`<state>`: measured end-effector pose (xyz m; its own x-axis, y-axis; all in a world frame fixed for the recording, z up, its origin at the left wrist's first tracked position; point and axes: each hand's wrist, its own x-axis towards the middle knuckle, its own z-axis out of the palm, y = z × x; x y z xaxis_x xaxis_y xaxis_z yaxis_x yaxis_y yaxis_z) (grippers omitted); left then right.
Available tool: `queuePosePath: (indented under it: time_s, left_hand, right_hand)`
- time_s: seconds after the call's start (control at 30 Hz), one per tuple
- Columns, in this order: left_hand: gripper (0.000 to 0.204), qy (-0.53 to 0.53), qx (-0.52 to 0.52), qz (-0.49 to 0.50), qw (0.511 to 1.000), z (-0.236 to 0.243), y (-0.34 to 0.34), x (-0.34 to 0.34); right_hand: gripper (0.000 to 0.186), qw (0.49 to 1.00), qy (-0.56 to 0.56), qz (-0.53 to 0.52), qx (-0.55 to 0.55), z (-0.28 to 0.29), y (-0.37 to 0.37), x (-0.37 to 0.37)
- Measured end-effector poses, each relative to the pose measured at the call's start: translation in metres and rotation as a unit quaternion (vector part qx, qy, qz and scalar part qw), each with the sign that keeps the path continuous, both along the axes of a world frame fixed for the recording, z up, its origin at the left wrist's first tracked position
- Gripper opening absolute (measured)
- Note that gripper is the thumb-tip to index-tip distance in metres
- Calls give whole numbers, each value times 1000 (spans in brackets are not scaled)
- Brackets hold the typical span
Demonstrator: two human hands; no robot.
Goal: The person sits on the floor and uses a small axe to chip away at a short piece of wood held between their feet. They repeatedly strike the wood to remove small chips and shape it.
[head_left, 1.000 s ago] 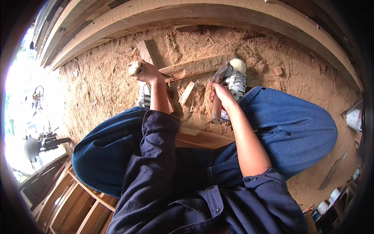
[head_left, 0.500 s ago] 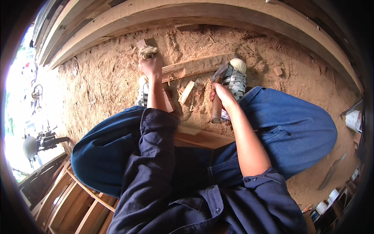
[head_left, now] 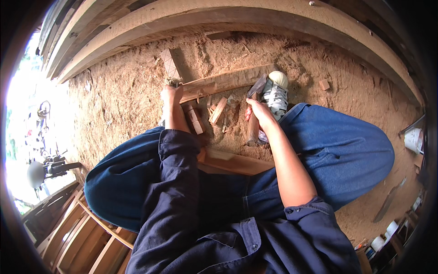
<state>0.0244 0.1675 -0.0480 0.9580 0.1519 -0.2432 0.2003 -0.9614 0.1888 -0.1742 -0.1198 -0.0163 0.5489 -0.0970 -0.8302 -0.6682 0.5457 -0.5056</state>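
Note:
My left hand [head_left: 170,97] reaches down to the sawdust ground, its fingers curled over the left end of a long wooden strip [head_left: 226,80] that lies across in front of me. A pale tuft of shavings sits at the fingertips. My right hand [head_left: 259,114] is closed around the wooden handle of a hatchet [head_left: 256,87], whose dark blade points up and away beside my white sneaker [head_left: 276,93]. Small wood offcuts [head_left: 218,110] lie between the two hands. I sit in blue jeans on a wooden bench [head_left: 232,162].
Heavy curved timber beams [head_left: 228,18] run along the far side. A small wood block [head_left: 324,84] lies on the sawdust at the right. A wooden frame [head_left: 91,228] stands at the lower left, white containers [head_left: 413,139] at the right edge.
My left hand, raised with a lump of shavings half a second ago, has dropped back onto the end of the wooden strip. The right hand and hatchet have stayed put.

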Motion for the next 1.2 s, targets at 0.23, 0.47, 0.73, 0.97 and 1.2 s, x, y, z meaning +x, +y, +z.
queuePosePath:
  time_s: [0.23, 0.47, 0.73, 0.97, 1.2]
  left_hand:
    - [55, 1, -82, 102, 991, 1, 17, 6]
    - [52, 51, -96, 100, 989, 12, 4, -2]
    - [54, 38, -138, 109, 984, 15, 23, -6]
    - [36, -144, -36, 124, 981, 3, 70, 39]
    - [34, 187, -250, 128, 942, 6, 22, 50]
  right_hand:
    - [23, 997, 16, -36, 67, -11, -2, 6]
    - [24, 993, 37, -57, 93, -12, -3, 2]
    - [30, 971, 58, -101, 209, 2, 6, 12]
    - [26, 955, 21, -133, 263, 44, 36, 8]
    - [23, 962, 53, -163, 211, 38, 24, -3]
